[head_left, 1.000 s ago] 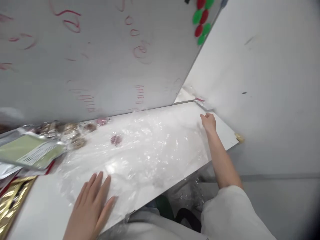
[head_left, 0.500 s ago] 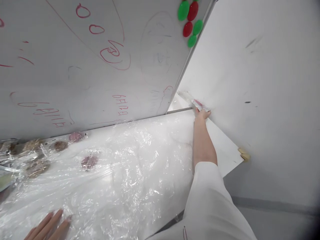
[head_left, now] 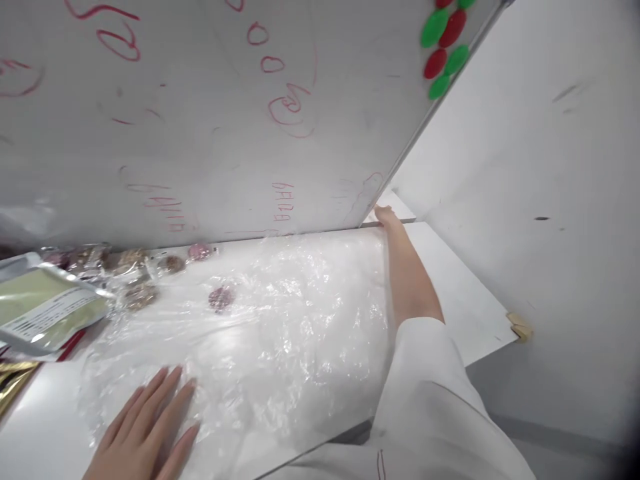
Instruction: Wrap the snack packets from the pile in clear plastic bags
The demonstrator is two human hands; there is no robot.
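My left hand (head_left: 143,430) lies flat on a crinkled clear plastic sheet (head_left: 300,320), fingers spread and holding nothing. The sheet covers much of the white tabletop (head_left: 45,407). My right arm is stretched far forward to the table's back corner. There my right hand (head_left: 386,215) reaches to the lower right corner of the whiteboard (head_left: 330,147). Its fingers are mostly out of sight behind the board's edge, so what they touch is hidden. Close by is a white ledge or panel (head_left: 400,205) against the wall.
Pinkish and brown round pieces, such as a pink one (head_left: 221,298), lie with the plastic. At left are a silver-and-green pouch (head_left: 50,307) and a gold packet (head_left: 15,380). Red and green magnets (head_left: 435,63) sit on the board. A tan corner guard (head_left: 520,327) caps the table corner.
The view has shifted left. My right hand has moved left behind the board's edge, and the clear plastic piece by it is out of sight. My left hand shows more fully on the sheet.
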